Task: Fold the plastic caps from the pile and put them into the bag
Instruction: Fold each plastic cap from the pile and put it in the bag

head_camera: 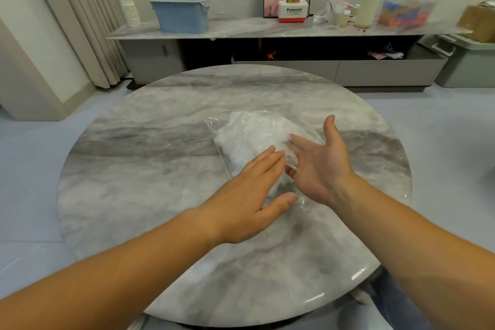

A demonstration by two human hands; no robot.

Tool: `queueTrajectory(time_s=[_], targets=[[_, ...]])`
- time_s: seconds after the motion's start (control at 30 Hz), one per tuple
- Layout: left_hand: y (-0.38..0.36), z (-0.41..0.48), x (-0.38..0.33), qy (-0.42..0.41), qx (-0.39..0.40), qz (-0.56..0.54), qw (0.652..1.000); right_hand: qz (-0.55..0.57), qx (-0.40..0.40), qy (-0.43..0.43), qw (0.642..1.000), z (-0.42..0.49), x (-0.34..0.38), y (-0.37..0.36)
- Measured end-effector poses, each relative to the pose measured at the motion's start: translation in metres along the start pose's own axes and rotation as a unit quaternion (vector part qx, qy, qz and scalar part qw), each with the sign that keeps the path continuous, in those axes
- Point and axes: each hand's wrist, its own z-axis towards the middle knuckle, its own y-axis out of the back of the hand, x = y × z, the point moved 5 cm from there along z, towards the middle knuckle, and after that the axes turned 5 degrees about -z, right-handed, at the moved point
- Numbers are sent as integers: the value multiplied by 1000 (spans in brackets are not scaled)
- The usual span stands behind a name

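Both straight-fingered, the left hand [247, 197] and right hand [322, 166] meet at the bag [214, 126] (stuffed with caps [249, 139]).

looking forward and down from head height, hovering close over a round table [160, 195] and facing across it toward a long sideboard [241, 28] against the far wall. taking in the whole tabletop, with wide-angle bending toward the edges and the near rim lying just inside the bottom edge. framing both forearms at the bottom corners, placing the left hand [246, 195] and right hand [321, 166] near the centre. serving as the only view.
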Motion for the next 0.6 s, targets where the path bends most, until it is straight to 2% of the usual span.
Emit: queueTrajectory(time_s=[0.2,0.47,0.53,0.6], targets=[[-5,-6,10,1,12,44,999,27,-13,10,1000,-14,1,4],[-4,-6,12,-5,6,84,996,68,19,-3,997,-47,-5,33],[-5,-7,12,-13,4,91,996,49,26,15,998,-58,-2,42],[-5,-9,13,-28,1,100,995,-31,21,57,998,-67,7,51]])
